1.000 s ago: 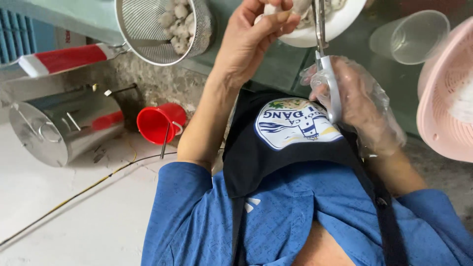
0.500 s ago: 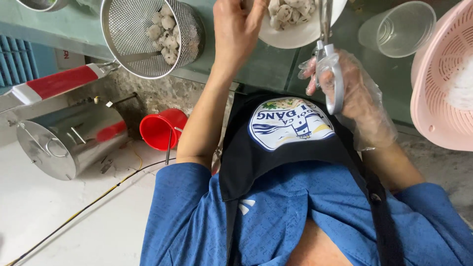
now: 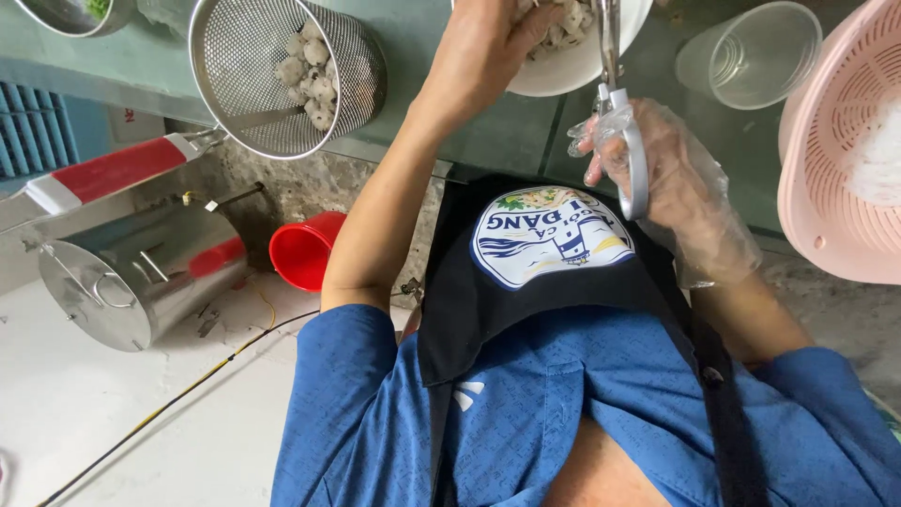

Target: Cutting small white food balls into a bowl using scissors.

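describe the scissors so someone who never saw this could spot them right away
Start at the green counter along the top and find the white bowl of pale food pieces at its middle. Just right of it, the right hand, in a loose clear plastic glove, holds the scissors with blades pointing up into the bowl. They are the only slim metal tool there, unlike the round mesh strainer far left.

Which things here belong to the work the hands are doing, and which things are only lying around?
In use:
- left hand, reaching into the white bowl of pale food pieces
- right hand, in a clear glove, holding the scissors over the bowl

Lying about:
- mesh strainer with pale balls
- clear plastic cup
- pink colander
- red cup
- steel pot
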